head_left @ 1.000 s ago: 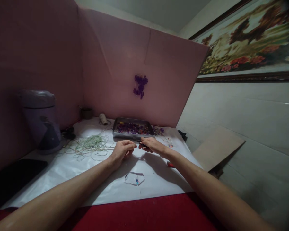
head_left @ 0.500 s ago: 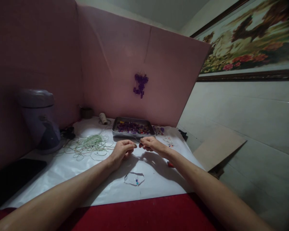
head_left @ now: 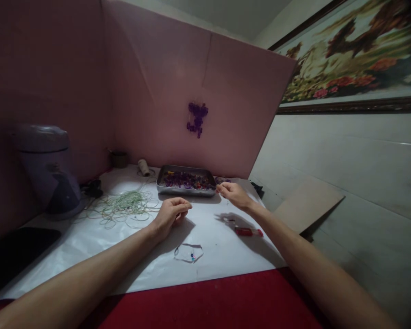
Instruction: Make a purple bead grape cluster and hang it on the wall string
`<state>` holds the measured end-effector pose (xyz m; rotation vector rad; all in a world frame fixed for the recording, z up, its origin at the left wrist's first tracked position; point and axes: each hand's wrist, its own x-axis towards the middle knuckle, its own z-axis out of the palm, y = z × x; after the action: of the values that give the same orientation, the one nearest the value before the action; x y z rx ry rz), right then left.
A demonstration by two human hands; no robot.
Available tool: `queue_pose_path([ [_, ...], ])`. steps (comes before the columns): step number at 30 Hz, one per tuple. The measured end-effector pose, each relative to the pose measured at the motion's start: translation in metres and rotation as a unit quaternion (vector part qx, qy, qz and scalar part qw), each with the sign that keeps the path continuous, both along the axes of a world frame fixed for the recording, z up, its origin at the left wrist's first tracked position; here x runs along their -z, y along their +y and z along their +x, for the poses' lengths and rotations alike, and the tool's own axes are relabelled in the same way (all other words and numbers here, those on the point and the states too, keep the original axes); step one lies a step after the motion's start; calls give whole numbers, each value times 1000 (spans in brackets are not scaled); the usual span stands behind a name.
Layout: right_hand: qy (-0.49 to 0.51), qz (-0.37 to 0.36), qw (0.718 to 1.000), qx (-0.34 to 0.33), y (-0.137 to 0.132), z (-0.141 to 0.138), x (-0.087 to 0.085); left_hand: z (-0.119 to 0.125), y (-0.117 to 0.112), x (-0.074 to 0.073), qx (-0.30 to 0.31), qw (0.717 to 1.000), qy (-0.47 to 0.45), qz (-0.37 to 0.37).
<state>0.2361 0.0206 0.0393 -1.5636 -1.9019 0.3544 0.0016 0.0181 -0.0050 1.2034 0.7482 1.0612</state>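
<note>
My left hand [head_left: 171, 214] rests on the white sheet [head_left: 130, 256] with its fingers curled into a pinch; what it holds is too small to make out. My right hand [head_left: 234, 193] is raised just right of the metal tray of purple and mixed beads [head_left: 187, 181], fingers pinched together on something I cannot make out, perhaps a thin thread. A small loop of thread with a few beads [head_left: 189, 254] lies on the sheet in front of both hands. A red tool [head_left: 248, 231] lies under my right forearm.
A tangle of pale green cord [head_left: 125, 206] lies left of the tray, with a spool [head_left: 144, 167] behind it. A grey jug [head_left: 48, 169] and a dark flat object [head_left: 17, 251] stand at the left. Purple beadwork [head_left: 197, 119] hangs on the pink board. Red cloth [head_left: 205, 301] covers the near edge.
My right hand has pulled away from the left hand, moving right and slightly back beside the tray. The left hand has stayed in place. The red tool is now uncovered.
</note>
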Motion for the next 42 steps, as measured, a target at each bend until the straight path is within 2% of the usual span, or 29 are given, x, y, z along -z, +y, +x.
queue_pose_path([
  [2, -65, 5, 997, 28, -4, 15, -1, 0, 1, 1, -1, 1000, 1, 12],
  [5, -140, -1, 990, 26, -13, 27, 9, 0, 3, 4, 1, 1000, 4, 20],
  [9, -193, 11, 981, 11, -22, 24, 27, -1, 1, 5, 1, 999, 21, 28],
  [11, -180, 59, 982, 18, -24, 14, 28, -2, 0, 4, -10, 998, 40, 44],
  [13, -87, 106, 991, 9, -25, -1, 23, -3, -1, 2, -34, 994, 57, 90],
  [14, -13, 100, 995, -4, -26, -11, 18, -4, 0, 0, -47, 989, 61, 127],
  [16, 167, 19, 985, -46, -29, -31, 8, -5, 2, -4, -73, 975, 61, 200],
  [17, 261, -40, 961, -79, -31, -42, 3, -5, 3, -7, -85, 969, 55, 224],
  [19, 403, -126, 896, -137, -37, -62, -5, -6, 4, -13, -99, 967, 41, 230],
  [21, 474, -162, 847, -180, -42, -78, -8, -6, 5, -18, -102, 973, 17, 205],
  [23, 486, -188, 829, -201, -45, -89, -6, -6, 4, -21, -91, 979, -7, 180],
  [25, 457, -200, 846, -187, -44, -91, -3, -5, 4, -21, -80, 984, -26, 159],
  [28, 345, -151, 921, -96, -44, -72, -2, -5, 2, -17, -64, 992, -49, 101],
  [30, 186, -58, 981, -22, -47, -44, -5, -5, 1, -13, -51, 995, -71, 51],
  [31, 81, -25, 996, -4, -51, -28, -7, -5, 0, -11, -47, 995, -81, 30],
  [33, -119, -35, 992, 4, -61, 4, -7, -4, 0, -8, -46, 995, -88, 9],
  [36, -266, -122, 956, 22, -75, 40, 3, -4, 1, -5, -54, 996, -65, 6],
  [39, -273, -103, 956, 12, -76, 51, 19, -3, 2, -3, -58, 997, -43, 9],
  [42, -254, -52, 966, 0, -66, 45, 29, -1, 1, -3, -60, 997, -34, 18],
])
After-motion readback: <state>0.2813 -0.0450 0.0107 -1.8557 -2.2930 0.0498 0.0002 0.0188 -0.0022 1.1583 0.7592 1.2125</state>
